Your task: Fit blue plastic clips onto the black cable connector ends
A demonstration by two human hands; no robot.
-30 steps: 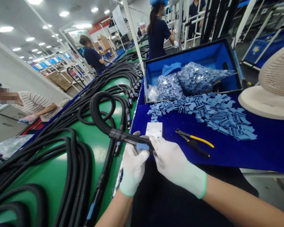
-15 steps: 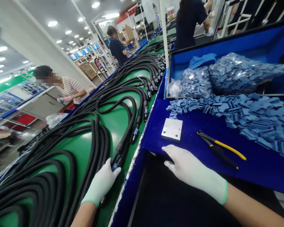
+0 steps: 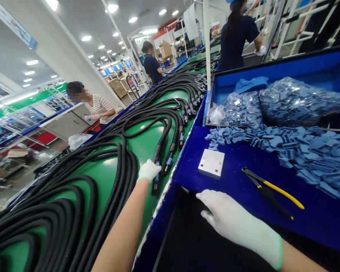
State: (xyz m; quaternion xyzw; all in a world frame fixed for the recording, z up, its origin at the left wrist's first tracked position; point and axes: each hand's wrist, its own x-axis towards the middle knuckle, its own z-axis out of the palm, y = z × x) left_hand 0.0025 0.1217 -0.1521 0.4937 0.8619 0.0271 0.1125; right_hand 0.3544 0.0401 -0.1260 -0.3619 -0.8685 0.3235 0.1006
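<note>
My left hand (image 3: 149, 170), in a white glove, lies closed around a black cable (image 3: 156, 158) near its blue-banded connector end (image 3: 155, 184), out over the green belt (image 3: 107, 172). Many coiled corrugated black cables lie on that belt. My right hand (image 3: 229, 218), also gloved, rests flat and empty at the near edge of the blue felt table (image 3: 192, 177). Closest to it are a square metal plate (image 3: 211, 163) and yellow-handled pliers (image 3: 268, 190). A heap of blue rubber pieces (image 3: 294, 153) spreads to the right.
A black-rimmed, blue-lined box (image 3: 272, 68) holds bags of blue pieces (image 3: 297, 102). A white post (image 3: 206, 37) rises between belt and box. Several co-workers stand farther off: one in a striped shirt (image 3: 98, 107), others in dark shirts (image 3: 238, 43) (image 3: 152, 68).
The cable has left the space over the felt and now lies on the belt. My hands have separated, the right one letting go, and the view has turned left.
</note>
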